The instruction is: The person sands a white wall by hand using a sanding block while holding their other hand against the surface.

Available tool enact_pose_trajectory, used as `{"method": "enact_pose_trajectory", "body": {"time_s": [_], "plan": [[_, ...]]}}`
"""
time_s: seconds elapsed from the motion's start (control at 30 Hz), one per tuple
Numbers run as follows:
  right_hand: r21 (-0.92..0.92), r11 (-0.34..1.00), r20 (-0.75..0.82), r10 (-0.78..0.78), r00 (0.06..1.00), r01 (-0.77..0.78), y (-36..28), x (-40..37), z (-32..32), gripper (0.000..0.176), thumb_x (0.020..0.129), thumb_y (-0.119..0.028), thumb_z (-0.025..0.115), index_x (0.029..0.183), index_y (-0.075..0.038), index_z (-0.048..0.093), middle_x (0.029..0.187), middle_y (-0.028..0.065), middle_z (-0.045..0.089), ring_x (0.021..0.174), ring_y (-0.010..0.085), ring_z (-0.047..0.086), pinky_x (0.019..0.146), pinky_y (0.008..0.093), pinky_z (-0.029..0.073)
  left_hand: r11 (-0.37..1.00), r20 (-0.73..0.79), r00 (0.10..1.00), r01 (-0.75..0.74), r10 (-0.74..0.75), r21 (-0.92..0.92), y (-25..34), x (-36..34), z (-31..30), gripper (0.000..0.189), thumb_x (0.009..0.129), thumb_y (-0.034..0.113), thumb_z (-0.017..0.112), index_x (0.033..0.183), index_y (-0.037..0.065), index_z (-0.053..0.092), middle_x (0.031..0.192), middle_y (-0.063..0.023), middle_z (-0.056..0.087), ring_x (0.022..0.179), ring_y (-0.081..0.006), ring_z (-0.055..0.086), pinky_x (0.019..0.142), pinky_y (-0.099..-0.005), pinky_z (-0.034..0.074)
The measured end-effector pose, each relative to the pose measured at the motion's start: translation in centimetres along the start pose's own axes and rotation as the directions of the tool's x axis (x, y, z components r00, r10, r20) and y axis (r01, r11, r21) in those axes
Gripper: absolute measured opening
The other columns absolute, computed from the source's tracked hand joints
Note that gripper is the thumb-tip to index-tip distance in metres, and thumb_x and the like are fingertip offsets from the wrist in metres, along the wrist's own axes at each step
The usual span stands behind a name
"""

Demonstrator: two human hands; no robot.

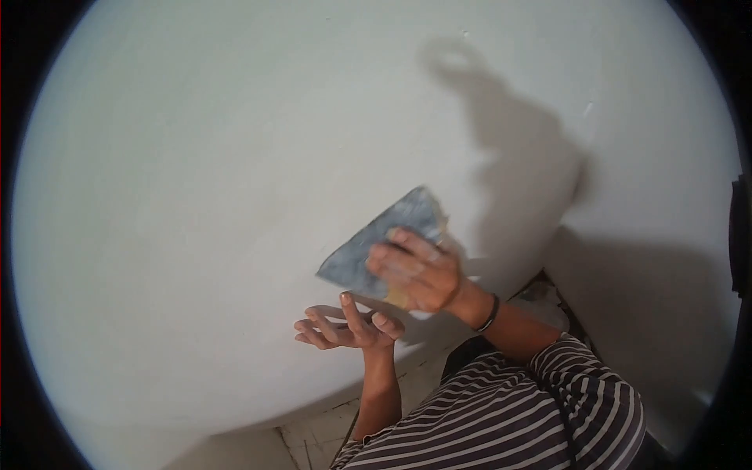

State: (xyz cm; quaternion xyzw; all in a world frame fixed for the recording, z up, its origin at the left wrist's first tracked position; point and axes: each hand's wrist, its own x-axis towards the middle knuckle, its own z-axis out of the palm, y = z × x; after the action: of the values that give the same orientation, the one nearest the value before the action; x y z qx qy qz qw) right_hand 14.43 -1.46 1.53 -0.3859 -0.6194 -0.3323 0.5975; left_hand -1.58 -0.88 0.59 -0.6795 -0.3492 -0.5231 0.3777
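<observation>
My right hand (417,274) presses a grey sheet of sandpaper (374,244) flat against a white wall (211,157). Its fingers are spread over the sheet's lower right part, and a tan edge of the sheet shows under the palm. My left hand (345,327) is just below the sheet, palm up with fingers apart, holding nothing and close to the wall. A dark band (490,315) circles my right wrist.
The white wall fills nearly the whole view, with the shadow (521,157) of my head and arm at the upper right. Pale floor tiles (313,439) show at the bottom. My striped sleeve (533,407) fills the lower right.
</observation>
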Motion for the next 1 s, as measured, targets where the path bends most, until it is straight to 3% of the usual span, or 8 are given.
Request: {"method": "enact_pose_trajectory", "body": {"time_s": [0.2, 0.3, 0.4, 0.47, 0.53, 0.57, 0.83, 1.0], "plan": [[-0.120, 0.945, -0.304, 0.258, 0.917, -0.305, 4.8, 4.2, -2.1, 0.040, 0.087, -0.005, 0.055, 0.126, 0.005, 0.056, 0.132, 0.0262, 0.052, 0.127, 0.0426, 0.047, 0.106, 0.0547, 0.037, 1.000, 0.012, 1.000, 0.013, -0.013, 0.028, -0.2, -0.4, -0.6, 0.050, 0.093, 0.038, 0.031, 0.128, 0.009, 0.053, 0.148, -0.0248, 0.030, 0.142, -0.0434, 0.012, 0.113, -0.0626, 0.004], [0.147, 0.958, -0.042, 0.256, 0.966, -0.248, -0.3, 0.2, -0.3, 0.037, 0.086, -0.011, 0.054, 0.121, -0.001, 0.061, 0.128, 0.0195, 0.057, 0.124, 0.0389, 0.051, 0.107, 0.0537, 0.036, 1.000, 0.005, 1.000, 0.012, -0.012, 0.009, 0.5, -0.4, -0.4, 0.050, 0.094, 0.037, 0.030, 0.129, 0.008, 0.052, 0.149, -0.0238, 0.029, 0.143, -0.0420, 0.013, 0.113, -0.0617, 0.006], [0.078, 0.996, -0.006, 0.044, 0.999, -0.044, -0.9, -0.3, -0.9, 0.033, 0.086, -0.012, 0.052, 0.116, -0.005, 0.065, 0.126, 0.0141, 0.061, 0.123, 0.0361, 0.052, 0.108, 0.0528, 0.035, 1.000, -0.007, 1.000, 0.014, -0.014, -0.012, 0.2, -1.0, -0.2, 0.050, 0.094, 0.039, 0.032, 0.128, 0.009, 0.053, 0.148, -0.0242, 0.030, 0.143, -0.0431, 0.012, 0.113, -0.0622, 0.004], [0.374, 0.891, -0.035, 0.290, 0.956, -0.257, 0.7, 0.1, -0.8, 0.033, 0.087, -0.011, 0.051, 0.116, -0.004, 0.065, 0.125, 0.0142, 0.061, 0.124, 0.0360, 0.052, 0.109, 0.0522, 0.034, 1.000, 0.014, 1.000, -0.016, 0.016, 0.026, 0.1, -0.5, -0.6, 0.051, 0.095, 0.038, 0.030, 0.130, 0.007, 0.050, 0.150, -0.0243, 0.028, 0.143, -0.0408, 0.012, 0.113, -0.0618, 0.007], [0.067, 0.968, -0.318, 0.250, 0.915, -0.242, 4.1, 2.4, -1.7, 0.036, 0.088, -0.008, 0.048, 0.120, 0.002, 0.061, 0.128, 0.0200, 0.058, 0.127, 0.0393, 0.049, 0.109, 0.0550, 0.033, 0.999, 0.013, 1.000, -0.017, 0.017, 0.029, 0.2, -0.6, -0.7, 0.051, 0.095, 0.038, 0.032, 0.130, 0.007, 0.051, 0.149, -0.0241, 0.028, 0.143, -0.0407, 0.013, 0.113, -0.0618, 0.007], [-0.074, 0.943, -0.260, 0.296, 0.919, -0.325, 4.7, 3.6, -3.5, 0.034, 0.096, -0.003, 0.043, 0.125, 0.010, 0.055, 0.138, 0.0266, 0.048, 0.134, 0.0441, 0.038, 0.110, 0.0540, 0.031, 0.999, 0.009, 1.000, -0.018, 0.018, 0.032, 0.1, -0.7, -0.6, 0.051, 0.095, 0.039, 0.032, 0.130, 0.007, 0.051, 0.149, -0.0240, 0.028, 0.143, -0.0407, 0.013, 0.113, -0.0618, 0.007], [0.067, 0.993, 0.015, 0.094, 0.995, -0.095, -1.9, -0.3, -1.4, 0.030, 0.089, -0.022, 0.052, 0.104, -0.002, 0.069, 0.120, 0.0157, 0.062, 0.121, 0.0432, 0.052, 0.101, 0.0526, 0.041, 0.999, -0.016, 0.999, 0.036, -0.036, -0.014, 0.6, -1.8, -0.4, 0.050, 0.091, 0.040, 0.033, 0.125, 0.010, 0.055, 0.147, -0.0249, 0.031, 0.142, -0.0438, 0.012, 0.113, -0.0631, 0.003], [-0.043, 0.933, -0.266, 0.335, 0.904, -0.358, 4.1, 4.6, -3.4, 0.038, 0.097, -0.007, 0.044, 0.131, 0.009, 0.049, 0.140, 0.0254, 0.046, 0.135, 0.0487, 0.032, 0.110, 0.0554, 0.028, 1.000, 0.012, 1.000, -0.019, 0.019, 0.025, -0.2, -0.1, -0.9, 0.050, 0.094, 0.036, 0.031, 0.132, 0.008, 0.049, 0.150, -0.0245, 0.027, 0.143, -0.0404, 0.013, 0.114, -0.0599, 0.005]]}}
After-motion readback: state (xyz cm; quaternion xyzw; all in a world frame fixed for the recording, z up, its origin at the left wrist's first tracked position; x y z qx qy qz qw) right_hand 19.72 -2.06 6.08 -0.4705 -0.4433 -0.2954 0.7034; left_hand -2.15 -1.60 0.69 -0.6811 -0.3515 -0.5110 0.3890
